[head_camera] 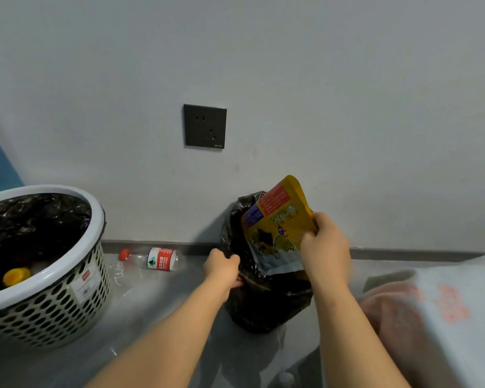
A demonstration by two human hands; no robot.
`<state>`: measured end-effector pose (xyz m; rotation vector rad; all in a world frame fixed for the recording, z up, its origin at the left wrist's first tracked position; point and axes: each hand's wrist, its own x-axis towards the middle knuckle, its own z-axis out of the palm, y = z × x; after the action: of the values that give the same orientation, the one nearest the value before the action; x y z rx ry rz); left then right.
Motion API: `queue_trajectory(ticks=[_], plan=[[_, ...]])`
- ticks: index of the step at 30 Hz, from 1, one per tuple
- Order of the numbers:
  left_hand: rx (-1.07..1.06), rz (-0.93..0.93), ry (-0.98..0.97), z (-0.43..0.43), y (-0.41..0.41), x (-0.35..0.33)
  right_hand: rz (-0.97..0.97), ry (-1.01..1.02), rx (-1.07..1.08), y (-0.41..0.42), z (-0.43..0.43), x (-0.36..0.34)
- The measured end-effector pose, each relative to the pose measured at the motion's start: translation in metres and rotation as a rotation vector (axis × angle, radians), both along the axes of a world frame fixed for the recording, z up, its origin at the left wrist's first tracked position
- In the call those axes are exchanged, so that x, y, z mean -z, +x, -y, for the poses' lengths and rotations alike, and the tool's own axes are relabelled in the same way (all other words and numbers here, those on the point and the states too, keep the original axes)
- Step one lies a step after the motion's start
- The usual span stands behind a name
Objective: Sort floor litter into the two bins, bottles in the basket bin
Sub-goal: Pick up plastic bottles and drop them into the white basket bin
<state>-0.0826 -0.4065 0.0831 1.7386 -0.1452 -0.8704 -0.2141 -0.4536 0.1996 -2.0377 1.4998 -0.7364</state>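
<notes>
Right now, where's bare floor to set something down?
Grey floor between the white perforated basket bin and black bag-lined bin, nearer than the clear red-capped bottle, looks bare. Crowded: left hand grips its rim, right hand holds a yellow pouch at its mouth; a white-and-pink bag lies beside it.

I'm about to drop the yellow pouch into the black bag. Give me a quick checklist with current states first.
1. Grip: right hand pinches the yellow pouch: ok.
2. Opening: left hand holds the rim of the black bag: ok.
3. Alignment: the pouch's lower edge sits at the bag's mouth: ok.
4. Room inside the bag: cannot tell, the interior is dark.
5. Bottles sorted: not ok, one bottle lies on the floor by the wall, outside the basket bin.
</notes>
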Motion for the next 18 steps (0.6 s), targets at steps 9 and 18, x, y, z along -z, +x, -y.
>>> queue_trajectory(ticks=[9, 18], plan=[[0.007, 0.045, -0.002, -0.081, 0.059, -0.001, -0.270, 0.044, -0.202, 0.044, 0.004, 0.008], [0.107, 0.010, -0.028, -0.107, 0.068, -0.002, -0.541, -0.041, -0.284, 0.079, 0.016, 0.058]])
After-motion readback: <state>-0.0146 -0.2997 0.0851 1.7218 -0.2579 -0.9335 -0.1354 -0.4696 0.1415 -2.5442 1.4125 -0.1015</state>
